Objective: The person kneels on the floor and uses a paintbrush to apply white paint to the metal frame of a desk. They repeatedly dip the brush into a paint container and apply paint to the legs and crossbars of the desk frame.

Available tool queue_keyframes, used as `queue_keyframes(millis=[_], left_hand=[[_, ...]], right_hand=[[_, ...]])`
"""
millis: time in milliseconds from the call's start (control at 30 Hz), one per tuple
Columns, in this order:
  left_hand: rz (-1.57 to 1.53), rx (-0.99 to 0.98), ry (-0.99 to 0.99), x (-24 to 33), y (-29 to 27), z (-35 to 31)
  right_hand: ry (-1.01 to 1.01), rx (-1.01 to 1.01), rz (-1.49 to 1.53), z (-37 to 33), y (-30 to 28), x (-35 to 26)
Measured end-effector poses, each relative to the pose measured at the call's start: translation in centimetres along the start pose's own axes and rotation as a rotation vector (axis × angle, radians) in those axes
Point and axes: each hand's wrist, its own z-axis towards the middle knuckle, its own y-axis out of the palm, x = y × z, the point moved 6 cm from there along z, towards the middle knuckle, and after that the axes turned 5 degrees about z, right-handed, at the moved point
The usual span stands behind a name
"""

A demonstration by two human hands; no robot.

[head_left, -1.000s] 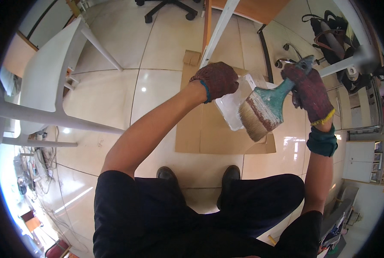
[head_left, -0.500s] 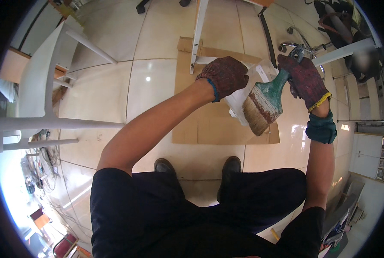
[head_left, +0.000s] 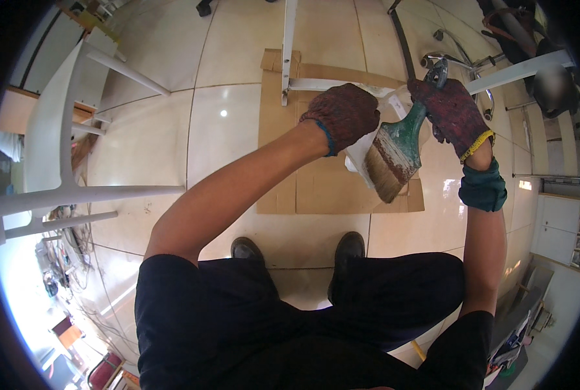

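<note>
My right hand (head_left: 450, 116), in a dark red knit glove with a yellow cuff edge, is closed around the handle of a wide paintbrush (head_left: 397, 153). The brush has a paint-stained green handle, and its tan bristles point down and to the left. My left hand (head_left: 344, 118), gloved alike with a blue cuff edge, is closed at the side of a whitish translucent plastic piece (head_left: 399, 104) and seems to grip it. The plastic lies behind the brush, so its full shape is hidden. Both hands are above a flattened cardboard sheet (head_left: 280, 175) on the floor.
A white metal frame with an upright leg (head_left: 287, 55) and a crossbar (head_left: 524, 73) stands just beyond my hands. On the left is a white chair (head_left: 53, 143). Cables (head_left: 75, 253) lie at the far left, and a chrome wheeled base (head_left: 459, 60) stands at the upper right.
The brush has shifted slightly left and turned a little more upright in my right hand. My left hand has moved slightly right. The view has shifted a little.
</note>
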Motion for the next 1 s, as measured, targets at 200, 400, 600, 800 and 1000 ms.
queue_keyframes(millis=[200, 400, 600, 800, 1000], left_hand=[[-0.012, -0.058, -0.056, -1.3, 0.5, -0.2], [-0.085, 0.027, -0.157, -3.9, 0.9, 0.4], [-0.134, -0.045, -0.268, -4.9, -0.3, 0.3], [-0.090, 0.033, -0.228, -5.3, -1.4, 0.3], [-0.123, 0.051, -0.253, -5.7, -1.3, 0.4]], right_hand=[[0.643, 0.066, 0.342, -0.1, -0.9, 0.7], [0.465, 0.303, 0.301, -2.5, -4.7, 0.2], [0.445, 0.471, 0.575, -3.8, -5.3, 2.2], [0.357, 0.423, 0.457, -3.7, -5.1, 3.5], [0.418, 0.391, 0.514, -4.7, -5.9, 6.7]])
